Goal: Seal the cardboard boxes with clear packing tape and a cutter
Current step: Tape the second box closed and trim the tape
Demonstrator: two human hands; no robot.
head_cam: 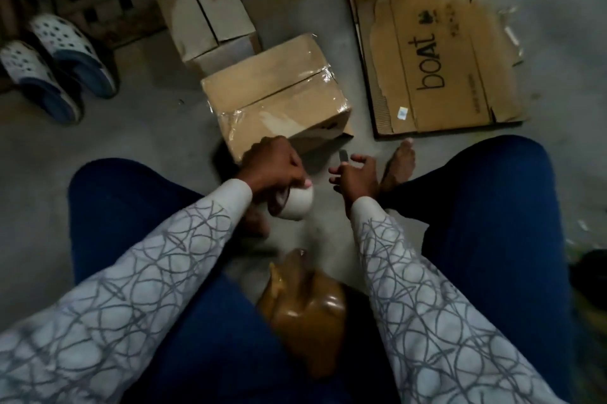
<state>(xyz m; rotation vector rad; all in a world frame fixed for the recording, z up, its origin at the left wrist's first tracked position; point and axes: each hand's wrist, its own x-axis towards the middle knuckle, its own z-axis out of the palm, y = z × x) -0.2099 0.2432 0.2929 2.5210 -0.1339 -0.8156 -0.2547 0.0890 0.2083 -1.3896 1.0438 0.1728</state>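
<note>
A brown cardboard box (pixel 279 91) stands on the floor in front of me, its top seam and edges covered with clear tape. My left hand (pixel 272 167) is at the box's near corner and grips a roll of packing tape (pixel 295 204). My right hand (pixel 356 173) is just right of it, closed on a small cutter (pixel 344 155) whose tip sticks up past the fingers. Two more closed boxes (pixel 203 12) stand behind the taped one.
Flattened cardboard printed "boat" (pixel 437 55) lies on the floor at the right. A pair of white and blue clogs (pixel 56 65) sits at the left. My knees in blue trousers frame the hands, a bare foot (pixel 399 163) rests by the right hand, a shiny brown object (pixel 305 308) lies on my lap.
</note>
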